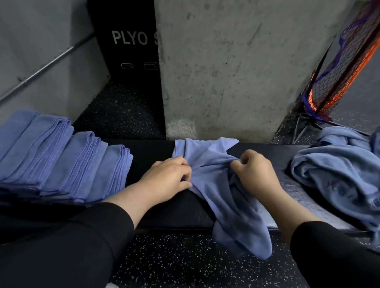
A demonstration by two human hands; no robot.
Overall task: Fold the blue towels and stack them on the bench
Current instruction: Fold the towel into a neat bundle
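A crumpled blue towel point(224, 192) lies across the middle of the black bench point(151, 154), one end hanging over the front edge toward the floor. My left hand point(168, 178) pinches the towel's left edge with curled fingers. My right hand point(255, 169) grips a bunch of the same towel near its top. Several folded blue towels point(54, 156) lie in overlapping stacks on the bench's left end. A heap of unfolded blue towels point(350, 177) sits on the right end.
A concrete pillar point(231, 63) rises directly behind the bench. A black plyo box point(124, 41) stands behind on the left, beside a grey wall with a rail. An orange and dark net point(340, 71) leans at the right. Speckled rubber floor point(186, 268) lies below.
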